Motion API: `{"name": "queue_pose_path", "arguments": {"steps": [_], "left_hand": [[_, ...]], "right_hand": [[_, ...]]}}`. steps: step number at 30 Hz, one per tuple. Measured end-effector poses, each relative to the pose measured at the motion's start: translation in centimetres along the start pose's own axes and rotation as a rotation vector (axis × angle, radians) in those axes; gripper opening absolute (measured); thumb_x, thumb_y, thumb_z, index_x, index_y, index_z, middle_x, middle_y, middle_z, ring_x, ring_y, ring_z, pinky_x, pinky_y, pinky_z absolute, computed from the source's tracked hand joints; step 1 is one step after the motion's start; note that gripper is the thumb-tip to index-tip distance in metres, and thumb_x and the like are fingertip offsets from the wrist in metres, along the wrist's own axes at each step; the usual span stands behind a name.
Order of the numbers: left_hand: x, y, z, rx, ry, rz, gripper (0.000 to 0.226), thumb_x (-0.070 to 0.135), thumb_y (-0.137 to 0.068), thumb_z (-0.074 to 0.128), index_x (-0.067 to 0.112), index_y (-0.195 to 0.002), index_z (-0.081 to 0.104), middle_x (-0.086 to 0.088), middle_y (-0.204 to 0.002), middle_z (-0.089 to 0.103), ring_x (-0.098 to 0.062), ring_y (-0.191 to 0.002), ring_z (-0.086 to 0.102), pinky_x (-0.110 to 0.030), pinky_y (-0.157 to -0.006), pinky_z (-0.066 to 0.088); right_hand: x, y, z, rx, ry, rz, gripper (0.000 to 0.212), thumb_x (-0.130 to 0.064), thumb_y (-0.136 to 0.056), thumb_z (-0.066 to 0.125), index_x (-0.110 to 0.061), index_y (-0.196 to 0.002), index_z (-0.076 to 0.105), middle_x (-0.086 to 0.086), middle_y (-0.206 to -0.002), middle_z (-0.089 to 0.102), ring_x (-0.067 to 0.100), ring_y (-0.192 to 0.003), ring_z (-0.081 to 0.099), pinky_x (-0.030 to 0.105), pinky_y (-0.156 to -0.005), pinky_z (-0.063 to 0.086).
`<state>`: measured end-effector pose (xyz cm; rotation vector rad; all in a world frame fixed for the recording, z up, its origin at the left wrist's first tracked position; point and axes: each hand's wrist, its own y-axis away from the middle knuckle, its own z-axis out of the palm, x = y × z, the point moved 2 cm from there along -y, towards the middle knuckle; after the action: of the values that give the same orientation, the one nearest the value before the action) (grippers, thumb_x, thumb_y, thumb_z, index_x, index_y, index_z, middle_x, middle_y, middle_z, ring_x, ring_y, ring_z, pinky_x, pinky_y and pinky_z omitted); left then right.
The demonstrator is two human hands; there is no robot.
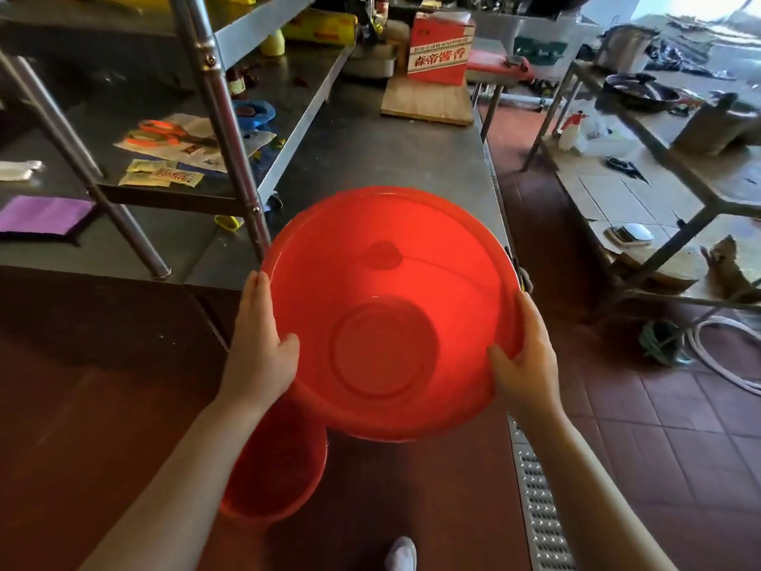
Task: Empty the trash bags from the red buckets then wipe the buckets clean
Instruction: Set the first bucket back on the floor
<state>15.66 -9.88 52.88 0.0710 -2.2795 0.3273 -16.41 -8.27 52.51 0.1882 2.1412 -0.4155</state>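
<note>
Two hands hold a red bucket (391, 315) in the air in front of the steel desk (370, 150), its open mouth tipped toward the camera so the round base shows inside and its axis runs from the viewer down and away. The left hand (263, 344) grips the left rim, thumb curled inside; the right hand (525, 360) grips the right rim the same way. No bag shows inside it. A second red bucket (276, 463) stands upright on the tiled floor (659, 447) just below, beside a metal drain grate (539, 508). A purple cloth (41, 214) lies on the desk's left end.
</note>
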Motion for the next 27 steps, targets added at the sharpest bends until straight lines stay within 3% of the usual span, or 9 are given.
{"name": "queue_pose_path", "arguments": {"steps": [3, 5, 11, 18, 23, 25, 27], "left_hand": [[-1.9, 2.1, -1.0, -0.009, -0.015, 0.033, 0.083, -0.010, -0.088, 0.051, 0.008, -0.157, 0.008, -0.007, -0.165, 0.007, -0.012, -0.151, 0.003, -0.010, -0.115, 0.002], [-3.2, 3.5, -1.0, -0.030, -0.025, 0.045, 0.083, -0.012, -0.087, 0.051, 0.007, -0.157, 0.010, -0.008, -0.165, 0.008, -0.008, -0.148, 0.002, 0.000, -0.109, -0.001], [-7.5, 7.3, 1.7, -0.129, -0.043, -0.011, 0.084, -0.013, -0.086, 0.052, 0.006, -0.157, 0.011, -0.009, -0.164, 0.008, -0.007, -0.147, 0.003, 0.003, -0.107, -0.001], [-12.2, 9.2, 7.9, -0.256, -0.075, -0.093, 0.086, -0.011, -0.087, 0.051, 0.010, -0.157, 0.007, -0.005, -0.165, 0.004, -0.003, -0.145, 0.001, -0.001, -0.108, 0.000], [-16.4, 9.8, 13.8, -0.318, -0.082, -0.165, 0.088, -0.012, -0.085, 0.050, 0.010, -0.158, 0.006, -0.003, -0.165, 0.004, -0.004, -0.147, 0.001, -0.002, -0.109, 0.000], [-18.5, 10.3, 16.4, -0.355, -0.078, -0.171, 0.088, -0.013, -0.085, 0.051, 0.011, -0.158, 0.006, 0.001, -0.163, 0.002, -0.006, -0.148, 0.001, -0.004, -0.112, 0.002], [-20.6, 11.1, 19.0, -0.388, -0.078, -0.177, 0.089, -0.012, -0.086, 0.053, 0.013, -0.158, 0.006, 0.005, -0.162, 0.000, -0.007, -0.149, 0.000, -0.012, -0.116, 0.007]], "right_hand": [[0.9, 3.5, 0.9, 0.003, -0.014, 0.017, 0.088, -0.033, -0.066, 0.049, -0.015, -0.151, 0.034, 0.003, -0.153, 0.038, 0.014, -0.141, 0.033, 0.036, -0.117, 0.028], [1.9, 5.9, 1.6, 0.006, -0.008, 0.059, 0.086, -0.026, -0.066, 0.051, -0.017, -0.150, 0.034, 0.002, -0.153, 0.038, 0.014, -0.141, 0.034, 0.042, -0.117, 0.030], [6.1, 11.6, 3.8, -0.039, 0.043, 0.165, 0.087, -0.015, -0.067, 0.052, -0.020, -0.151, 0.029, 0.007, -0.152, 0.038, 0.023, -0.141, 0.035, 0.053, -0.112, 0.034], [12.3, 14.6, 6.5, -0.098, 0.045, 0.298, 0.089, -0.011, -0.070, 0.053, -0.028, -0.152, 0.023, 0.003, -0.153, 0.035, 0.021, -0.143, 0.032, 0.051, -0.115, 0.031], [18.8, 15.1, 8.7, -0.161, 0.087, 0.378, 0.090, 0.001, -0.073, 0.062, -0.020, -0.152, 0.024, 0.006, -0.153, 0.033, 0.020, -0.143, 0.031, 0.040, -0.118, 0.028], [22.0, 15.5, 10.0, -0.234, 0.100, 0.415, 0.092, -0.006, -0.071, 0.060, -0.022, -0.153, 0.021, 0.006, -0.155, 0.029, 0.019, -0.145, 0.025, 0.023, -0.118, 0.020], [25.3, 15.8, 11.4, -0.333, 0.136, 0.460, 0.097, -0.001, -0.071, 0.060, -0.026, -0.153, 0.015, 0.008, -0.158, 0.022, 0.019, -0.149, 0.016, 0.011, -0.113, 0.009]]}}
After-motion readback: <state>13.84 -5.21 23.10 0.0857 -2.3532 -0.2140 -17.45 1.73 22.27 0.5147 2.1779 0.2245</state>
